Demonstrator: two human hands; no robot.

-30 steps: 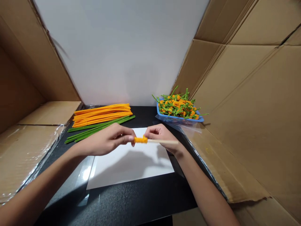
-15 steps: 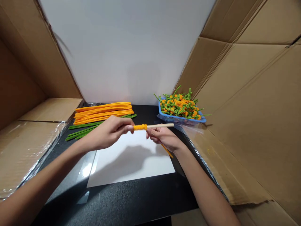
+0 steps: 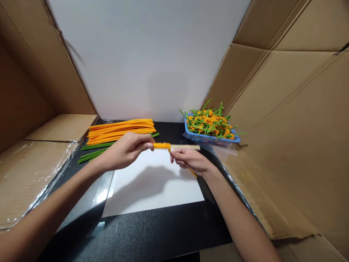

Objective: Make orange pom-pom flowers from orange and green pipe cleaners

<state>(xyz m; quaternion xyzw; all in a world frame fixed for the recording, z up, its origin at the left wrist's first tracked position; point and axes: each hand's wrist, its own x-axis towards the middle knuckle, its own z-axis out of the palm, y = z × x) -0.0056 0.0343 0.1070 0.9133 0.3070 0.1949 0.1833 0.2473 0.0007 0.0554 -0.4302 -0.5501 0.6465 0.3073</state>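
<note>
Level above a white sheet of paper (image 3: pixel 152 193) is a thin pale wooden stick (image 3: pixel 188 147). An orange pipe cleaner (image 3: pixel 162 145) is coiled tightly round its left part. My left hand (image 3: pixel 129 151) is closed in a pinch at the coil's left end; the stick's end there is hidden in the fingers. Just below the stick, my right hand (image 3: pixel 191 160) pinches the unwound part of the pipe cleaner where it leaves the coil's right end. The loose tail hangs out beneath that hand.
Straight orange pipe cleaners (image 3: pixel 120 131) lie at the back left, with green pipe cleaners (image 3: pixel 94 153) in front of them. A blue basket (image 3: pixel 196 137) at the back right is heaped with orange-and-green pieces. Cardboard walls (image 3: pixel 294 120) flank the black table (image 3: pixel 152 233).
My right hand has dropped slightly below the stick, and the strand from the coil to its fingers now shows. Less of the tail is visible beneath the hand.
</note>
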